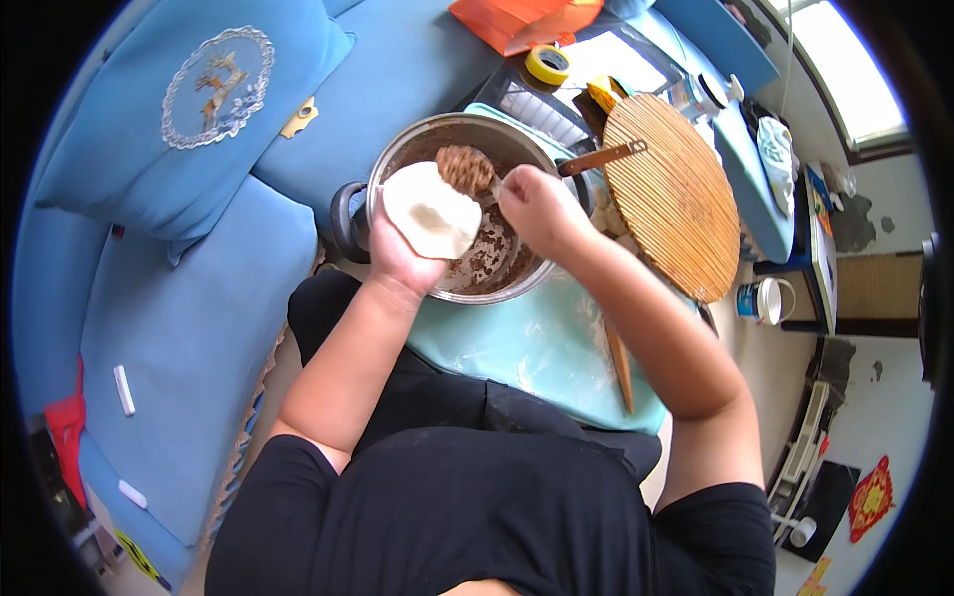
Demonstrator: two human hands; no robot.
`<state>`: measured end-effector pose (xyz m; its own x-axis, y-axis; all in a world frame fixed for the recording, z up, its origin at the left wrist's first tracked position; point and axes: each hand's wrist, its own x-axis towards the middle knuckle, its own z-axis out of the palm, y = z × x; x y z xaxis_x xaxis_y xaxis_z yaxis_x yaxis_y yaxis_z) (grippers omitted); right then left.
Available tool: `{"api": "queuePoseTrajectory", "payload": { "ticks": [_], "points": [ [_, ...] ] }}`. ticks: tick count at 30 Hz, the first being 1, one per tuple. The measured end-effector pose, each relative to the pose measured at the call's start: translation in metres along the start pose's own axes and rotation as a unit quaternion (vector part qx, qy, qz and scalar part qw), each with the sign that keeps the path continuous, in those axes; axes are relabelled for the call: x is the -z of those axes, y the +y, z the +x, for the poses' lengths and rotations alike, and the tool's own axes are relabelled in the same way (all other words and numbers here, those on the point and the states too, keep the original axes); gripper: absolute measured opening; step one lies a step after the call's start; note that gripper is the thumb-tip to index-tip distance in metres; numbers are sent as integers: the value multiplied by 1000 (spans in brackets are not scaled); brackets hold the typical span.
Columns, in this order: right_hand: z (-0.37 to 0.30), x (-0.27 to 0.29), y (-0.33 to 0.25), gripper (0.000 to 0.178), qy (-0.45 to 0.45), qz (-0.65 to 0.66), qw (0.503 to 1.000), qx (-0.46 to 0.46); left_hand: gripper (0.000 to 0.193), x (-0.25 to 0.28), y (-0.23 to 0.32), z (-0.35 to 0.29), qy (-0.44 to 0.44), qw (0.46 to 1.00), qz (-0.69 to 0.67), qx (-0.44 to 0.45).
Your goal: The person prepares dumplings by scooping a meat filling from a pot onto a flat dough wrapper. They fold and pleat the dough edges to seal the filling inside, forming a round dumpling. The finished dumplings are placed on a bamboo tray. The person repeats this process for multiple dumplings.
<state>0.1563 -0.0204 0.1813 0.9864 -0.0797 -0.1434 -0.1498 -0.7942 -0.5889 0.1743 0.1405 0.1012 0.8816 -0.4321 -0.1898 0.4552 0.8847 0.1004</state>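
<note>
Presently, the right fingers (518,196) grip one spoon (602,159) bearing one lump of brown filling (463,169); left fingers (385,238) hold one dough wrapper (427,214); beneath both, one pot (525,264).

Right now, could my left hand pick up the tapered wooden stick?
Probably not as is: your left hand holds the dough round, though the way across to the stick looks open.

Top (497,507): one, black, plain-fronted, softly creased; curved neckline (482,579) at the near edge. Left sleeve (268,507): black, short, loose, hem by the elbow. Right sleeve (725,521): matching, hem above the elbow. Legwear (422,392): black, farther out (partly covered by the top). Left forearm (348,363), right forearm (666,318): bare. Left hand (399,256), right hand (542,211): bare.
</note>
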Motion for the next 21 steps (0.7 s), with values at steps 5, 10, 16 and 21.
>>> {"api": "queuePoseTrajectory", "payload": {
  "ticks": [5, 10, 16, 21],
  "points": [
    [-30, -19, -7, 15, 37, -178, 981, 75, 59, -5, -16, -9, 6, 999, -33, 30],
    [-40, -29, 1, 10, 137, -213, 951, 179, 57, -6, -15, -15, -31, 995, -78, 50],
    [-41, -23, 2, 7, 217, -154, 940, 214, 52, -8, -10, -13, -62, 991, -104, 60],
    [-27, -12, 11, 15, 147, 49, 987, 47, 43, 1, 7, -4, -82, 993, -78, 38]
  ]
}}
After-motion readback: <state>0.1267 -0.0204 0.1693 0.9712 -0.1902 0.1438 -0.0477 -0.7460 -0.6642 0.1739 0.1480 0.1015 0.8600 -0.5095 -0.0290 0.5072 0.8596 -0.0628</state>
